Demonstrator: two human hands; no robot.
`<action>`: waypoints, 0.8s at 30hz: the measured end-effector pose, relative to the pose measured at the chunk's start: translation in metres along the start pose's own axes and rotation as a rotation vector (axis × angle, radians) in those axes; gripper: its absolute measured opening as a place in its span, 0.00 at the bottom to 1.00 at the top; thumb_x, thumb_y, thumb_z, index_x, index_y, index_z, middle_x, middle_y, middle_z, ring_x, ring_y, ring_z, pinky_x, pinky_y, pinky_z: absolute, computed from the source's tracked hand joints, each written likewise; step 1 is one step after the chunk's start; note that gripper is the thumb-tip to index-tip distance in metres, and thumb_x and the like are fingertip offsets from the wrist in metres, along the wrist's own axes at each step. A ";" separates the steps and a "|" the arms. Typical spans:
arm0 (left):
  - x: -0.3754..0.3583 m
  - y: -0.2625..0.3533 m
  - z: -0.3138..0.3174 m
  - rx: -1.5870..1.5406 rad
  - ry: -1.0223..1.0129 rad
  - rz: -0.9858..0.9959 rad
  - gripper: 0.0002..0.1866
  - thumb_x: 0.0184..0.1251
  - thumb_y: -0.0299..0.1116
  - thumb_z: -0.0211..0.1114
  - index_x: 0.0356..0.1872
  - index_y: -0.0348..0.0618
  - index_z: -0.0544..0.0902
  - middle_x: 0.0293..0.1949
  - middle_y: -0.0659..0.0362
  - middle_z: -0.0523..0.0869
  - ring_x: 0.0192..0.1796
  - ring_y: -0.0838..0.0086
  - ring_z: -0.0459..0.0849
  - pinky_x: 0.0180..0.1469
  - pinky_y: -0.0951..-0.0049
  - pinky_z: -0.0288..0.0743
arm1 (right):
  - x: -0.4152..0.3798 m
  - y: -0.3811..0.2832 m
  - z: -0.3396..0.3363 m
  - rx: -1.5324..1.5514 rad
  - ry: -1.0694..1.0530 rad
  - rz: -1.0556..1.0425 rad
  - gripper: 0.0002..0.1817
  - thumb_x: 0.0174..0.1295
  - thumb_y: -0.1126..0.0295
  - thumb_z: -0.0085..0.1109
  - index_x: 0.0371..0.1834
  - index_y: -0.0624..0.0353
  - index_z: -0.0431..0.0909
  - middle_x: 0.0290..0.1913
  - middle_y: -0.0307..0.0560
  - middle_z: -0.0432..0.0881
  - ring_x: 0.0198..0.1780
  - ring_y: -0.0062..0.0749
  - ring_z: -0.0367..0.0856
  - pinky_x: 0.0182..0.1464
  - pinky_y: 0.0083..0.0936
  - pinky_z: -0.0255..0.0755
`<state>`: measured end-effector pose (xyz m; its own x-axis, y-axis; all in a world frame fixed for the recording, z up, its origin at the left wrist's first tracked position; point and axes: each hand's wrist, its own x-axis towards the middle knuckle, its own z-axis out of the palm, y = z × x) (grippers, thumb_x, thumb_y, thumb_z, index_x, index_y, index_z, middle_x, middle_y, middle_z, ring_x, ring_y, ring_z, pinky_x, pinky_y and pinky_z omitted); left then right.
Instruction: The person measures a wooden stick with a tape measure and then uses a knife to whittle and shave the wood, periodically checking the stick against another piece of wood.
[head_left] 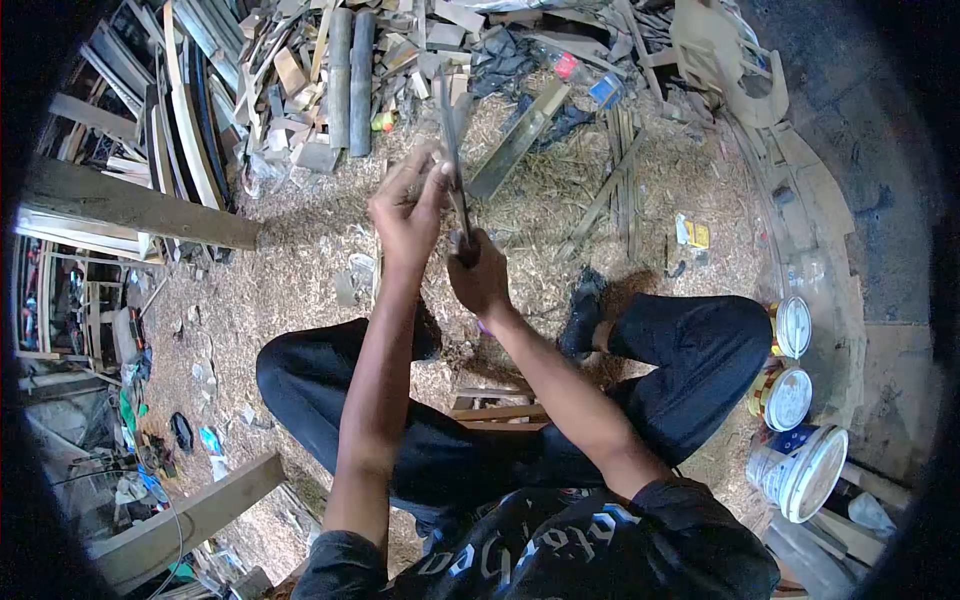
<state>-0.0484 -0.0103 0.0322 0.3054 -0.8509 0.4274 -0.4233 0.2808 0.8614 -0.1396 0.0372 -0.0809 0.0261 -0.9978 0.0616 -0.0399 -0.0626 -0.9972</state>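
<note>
In the head view my right hand [477,272] is wrapped round the lower end of a long, thin, dark tool [452,140], which looks like a saw or blade seen edge-on. The tool stands out away from me, its far end blurred. My left hand [410,205] is beside the tool's middle, thumb and fingertips at its left side; whether they grip it is unclear. Beyond my hands, a flat wooden board [520,140] lies on the shavings. Both forearms reach forward over my spread knees.
Wood scraps [290,75] and two grey round poles [340,85] lie at the far side. Wooden beams [140,203] jut in from the left. Several buckets [798,475] stand by my right knee. A yellow packet [692,232] lies on the shavings-covered floor [290,290].
</note>
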 end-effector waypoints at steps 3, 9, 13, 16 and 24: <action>0.003 -0.004 -0.003 -0.028 0.000 -0.024 0.15 0.62 0.25 0.66 0.50 0.35 0.82 0.45 0.53 0.85 0.45 0.77 0.81 0.49 0.75 0.74 | -0.003 0.076 -0.006 -0.325 -0.102 0.264 0.13 0.53 0.66 0.63 0.32 0.64 0.74 0.24 0.50 0.79 0.26 0.38 0.79 0.31 0.34 0.72; 0.005 -0.005 -0.002 -0.029 0.018 0.051 0.13 0.61 0.26 0.67 0.47 0.37 0.83 0.34 0.56 0.83 0.36 0.79 0.81 0.37 0.77 0.75 | -0.003 0.079 -0.008 -0.407 -0.038 0.242 0.17 0.49 0.62 0.65 0.29 0.65 0.73 0.25 0.58 0.79 0.29 0.53 0.80 0.33 0.39 0.72; 0.005 -0.011 -0.001 0.009 0.009 0.110 0.14 0.61 0.25 0.67 0.48 0.35 0.82 0.35 0.56 0.83 0.37 0.79 0.80 0.39 0.77 0.75 | -0.005 0.070 -0.012 -0.351 -0.074 0.271 0.14 0.50 0.64 0.62 0.29 0.64 0.73 0.23 0.55 0.78 0.26 0.48 0.79 0.32 0.39 0.71; 0.004 -0.010 0.000 -0.073 -0.017 0.030 0.15 0.61 0.25 0.67 0.49 0.35 0.82 0.35 0.57 0.83 0.37 0.80 0.80 0.38 0.79 0.75 | 0.000 0.033 -0.011 -0.238 -0.050 0.224 0.13 0.51 0.65 0.61 0.30 0.64 0.73 0.24 0.54 0.79 0.26 0.45 0.79 0.31 0.39 0.70; 0.006 -0.010 0.000 0.105 -0.050 0.105 0.14 0.61 0.26 0.67 0.49 0.37 0.83 0.32 0.57 0.82 0.34 0.79 0.80 0.36 0.79 0.75 | 0.001 0.117 -0.007 -0.372 -0.039 0.291 0.13 0.52 0.66 0.62 0.33 0.65 0.73 0.26 0.57 0.80 0.30 0.47 0.81 0.35 0.37 0.73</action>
<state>-0.0427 -0.0185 0.0262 0.2133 -0.8410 0.4971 -0.5382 0.3235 0.7783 -0.1508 0.0283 -0.1968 -0.0025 -0.9739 -0.2269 -0.4064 0.2083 -0.8896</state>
